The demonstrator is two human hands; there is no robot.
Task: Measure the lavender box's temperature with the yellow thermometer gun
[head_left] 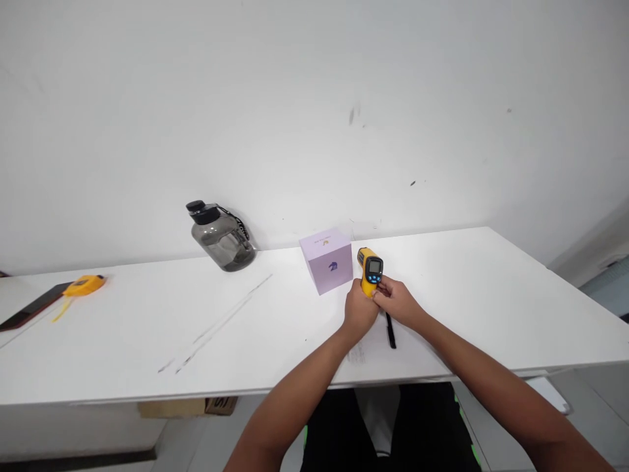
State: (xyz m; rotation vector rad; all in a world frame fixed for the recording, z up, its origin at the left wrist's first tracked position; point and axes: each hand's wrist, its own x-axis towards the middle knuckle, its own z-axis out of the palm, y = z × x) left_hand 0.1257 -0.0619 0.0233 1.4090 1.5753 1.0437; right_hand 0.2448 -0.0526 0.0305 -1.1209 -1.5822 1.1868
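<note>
A yellow and black infrared thermometer [372,267] stands upright between my hands, its small screen and blue buttons facing me. My left hand [360,307] is closed around the lower part of its handle. From the other side my right hand [399,302] grips the handle too, thumb at the front; some of its fingers are hidden behind. Just below the hands lies a black pen [390,331], its upper end covered by them. Beside the thermometer, to the left, sits a lilac box [330,265].
A grey water bottle [223,239] with a black lid stands near the wall. Farther left, a yellow tape measure [85,286] lies by a dark flat object [34,307]. The white table [236,360] ends close to my lap. Below it is a cardboard box [171,408].
</note>
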